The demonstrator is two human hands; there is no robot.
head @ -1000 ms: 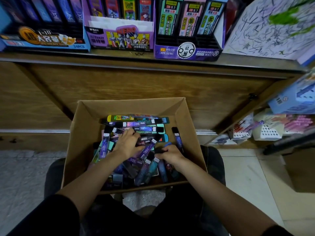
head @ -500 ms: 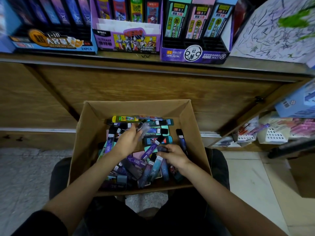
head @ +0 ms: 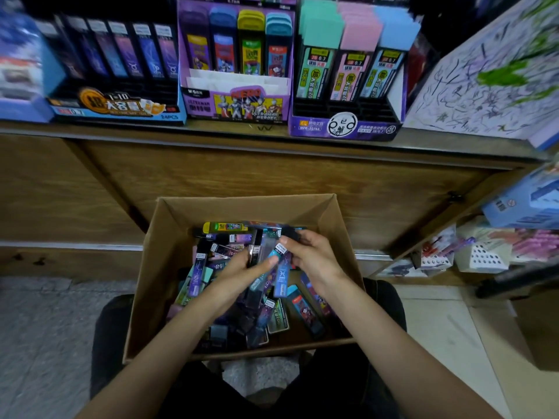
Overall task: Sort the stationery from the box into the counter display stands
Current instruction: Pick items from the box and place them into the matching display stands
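Observation:
A cardboard box rests on my lap, filled with several loose pencil-lead cases in purple, teal, yellow and black. My left hand grips a small bunch of cases lifted above the pile. My right hand pinches a blue-purple case by its top end, right beside the bunch. On the counter stand three display stands: a blue stand at left, a purple Ultraman stand in the middle, and a purple stand with teal, pink and blue cases at right.
A wooden counter edge runs across above the box. A scribbled test pad lies at the right. Lower shelves at right hold a white basket and a blue package. Tiled floor shows on both sides.
Both hands rose out of the pile and came together. The left took up a bunch of cases; the right lifted a blue-purple case. My view tilted up toward the counter.

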